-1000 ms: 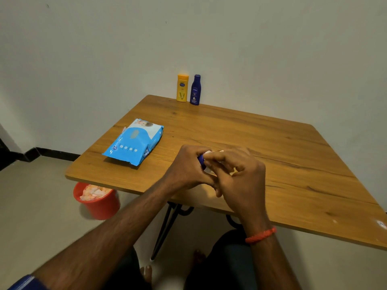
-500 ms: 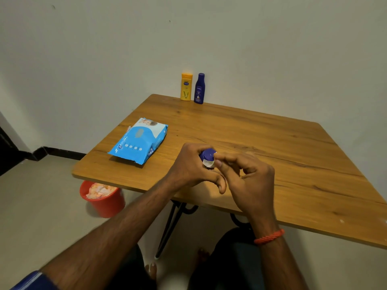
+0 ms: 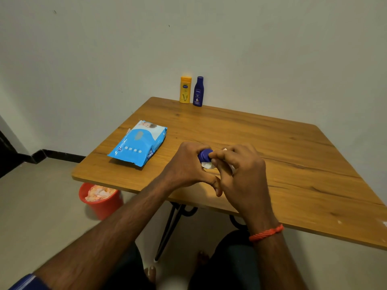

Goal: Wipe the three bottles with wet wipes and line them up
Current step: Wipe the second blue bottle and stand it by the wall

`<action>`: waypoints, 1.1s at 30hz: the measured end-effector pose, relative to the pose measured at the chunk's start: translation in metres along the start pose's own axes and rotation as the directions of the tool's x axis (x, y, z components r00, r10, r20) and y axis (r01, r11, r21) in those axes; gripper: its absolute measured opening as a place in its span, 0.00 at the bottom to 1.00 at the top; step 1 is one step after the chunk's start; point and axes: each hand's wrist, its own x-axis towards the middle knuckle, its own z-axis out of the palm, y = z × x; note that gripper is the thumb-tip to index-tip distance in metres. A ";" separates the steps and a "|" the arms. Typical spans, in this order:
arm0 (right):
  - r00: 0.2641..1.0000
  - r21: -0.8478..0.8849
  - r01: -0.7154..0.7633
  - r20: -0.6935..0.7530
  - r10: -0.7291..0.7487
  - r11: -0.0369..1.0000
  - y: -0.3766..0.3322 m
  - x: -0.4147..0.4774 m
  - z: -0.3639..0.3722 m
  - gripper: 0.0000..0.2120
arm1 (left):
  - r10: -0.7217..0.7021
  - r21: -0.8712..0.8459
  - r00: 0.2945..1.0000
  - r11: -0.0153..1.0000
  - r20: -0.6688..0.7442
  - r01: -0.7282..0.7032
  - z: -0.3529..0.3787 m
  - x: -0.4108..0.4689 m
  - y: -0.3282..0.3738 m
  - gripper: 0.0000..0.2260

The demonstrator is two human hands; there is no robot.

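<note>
My left hand (image 3: 184,166) is wrapped around a small bottle whose blue cap (image 3: 204,154) peeks out between both hands; its body is hidden. My right hand (image 3: 240,174) presses a white wet wipe (image 3: 207,164) against the bottle just under the cap. Both hands hover over the near middle of the wooden table (image 3: 293,164). At the table's far edge, against the wall, a yellow bottle (image 3: 185,89) and a dark blue bottle (image 3: 198,91) stand upright side by side, close but apart.
A blue pack of wet wipes (image 3: 137,142) lies flat on the table to the left of my hands. A red bin (image 3: 100,198) holding crumpled wipes sits on the floor under the table's left corner. Black metal table legs (image 3: 167,229) stand near my knees.
The bottle's blue cap has come into view between my hands, and my right fingers with the wipe have shifted around it. The camera view has drifted slightly.
</note>
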 end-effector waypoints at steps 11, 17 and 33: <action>0.983 0.094 0.185 -0.034 -0.183 0.978 -0.002 -0.014 0.004 0.15 | 0.033 0.084 0.999 0.996 0.037 -0.036 -0.003 -0.002 -0.007 0.16; 0.987 0.121 0.159 0.009 -0.161 0.980 -0.009 -0.007 0.008 0.16 | 0.097 -0.027 0.995 0.995 -0.004 -0.097 -0.002 -0.004 -0.004 0.12; 0.995 0.454 0.010 -0.096 0.038 0.891 0.028 -0.007 -0.014 0.12 | -0.165 -0.348 0.986 0.925 -0.012 0.150 -0.002 -0.009 0.008 0.21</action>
